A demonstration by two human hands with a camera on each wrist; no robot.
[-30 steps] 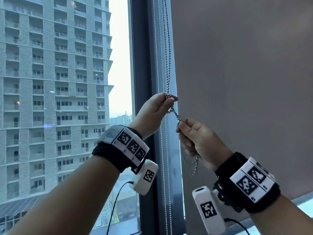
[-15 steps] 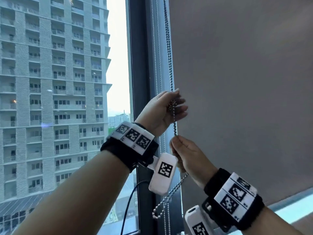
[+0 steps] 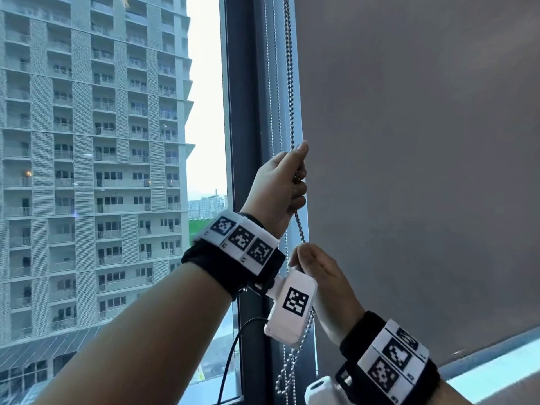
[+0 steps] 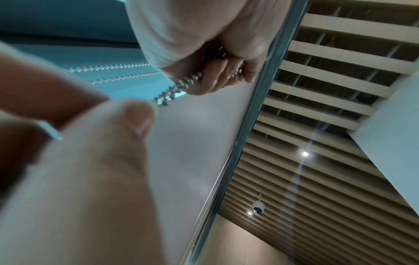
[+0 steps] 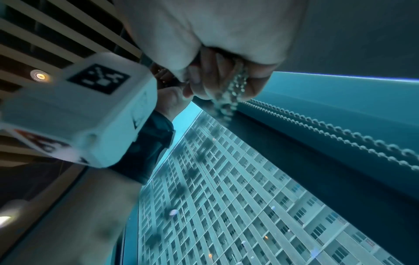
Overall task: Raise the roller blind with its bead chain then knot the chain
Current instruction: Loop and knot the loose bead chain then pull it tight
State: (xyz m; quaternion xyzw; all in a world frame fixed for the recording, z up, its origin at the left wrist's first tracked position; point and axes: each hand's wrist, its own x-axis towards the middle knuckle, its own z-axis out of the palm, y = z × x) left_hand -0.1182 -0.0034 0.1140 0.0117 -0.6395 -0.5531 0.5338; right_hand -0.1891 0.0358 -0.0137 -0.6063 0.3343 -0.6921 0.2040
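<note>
We held the bead chain in both hands beside the left edge of the grey roller blind, which covered most of the right-hand window. Our left hand was the upper one: its grip was clenched round the chain, with a small bunch of beads gathered against the curled fingers (whether that bunch was a finished knot, we could not tell). Just below it, our right hand pinched the same chain, thumb on top, and the wrist view showed its fingers curled round the doubled strand. Between the two hands the chain ran taut and nearly upright. Below the right hand its loose loop hung down along the dark window frame. A second, paler chain hung against that frame. A tall apartment block stood beyond the glass.
</note>
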